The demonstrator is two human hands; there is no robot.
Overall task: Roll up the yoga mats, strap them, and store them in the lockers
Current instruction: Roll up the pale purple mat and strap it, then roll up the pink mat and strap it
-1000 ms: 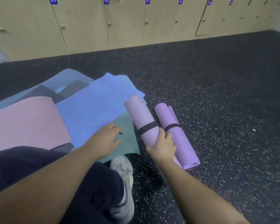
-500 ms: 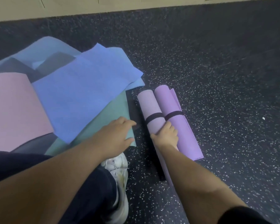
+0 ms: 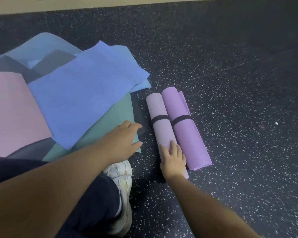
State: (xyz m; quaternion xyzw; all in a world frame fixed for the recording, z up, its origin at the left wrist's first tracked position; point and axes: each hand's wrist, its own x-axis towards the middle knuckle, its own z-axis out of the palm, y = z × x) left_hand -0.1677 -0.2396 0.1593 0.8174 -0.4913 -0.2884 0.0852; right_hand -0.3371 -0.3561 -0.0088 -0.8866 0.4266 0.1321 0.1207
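We see two rolled foam yoga mats lying side by side and touching on the dark speckled rubber floor [image 3: 230,83], right of centre. The pale lilac rolled mat [image 3: 159,127] lies at 9 o'clock of the deeper purple rolled mat [image 3: 186,131], and each is bound near its middle by a black strap: one strap [image 3: 159,118] on the lilac roll, another strap [image 3: 181,119] on the purple one. Our right hand [image 3: 173,158] rests flat on the near end of the lilac roll, fingers straight and loosely spread, pressing down and not curling round it. Our left hand [image 3: 122,143] lies at 9 o'clock of the rolls, fingers extended and relaxed over the corner of a flat teal-green mat [image 3: 113,121]. Toward 10 o'clock lie more unrolled mats in a loose pile: a periwinkle blue mat [image 3: 79,93], a pink mat [image 3: 12,109] and a light blue mat [image 3: 41,43]. A white sneaker [image 3: 124,186] sits at 6 o'clock below the left hand. A strip of pale wooden lockers [image 3: 144,1] runs along 12 o'clock.
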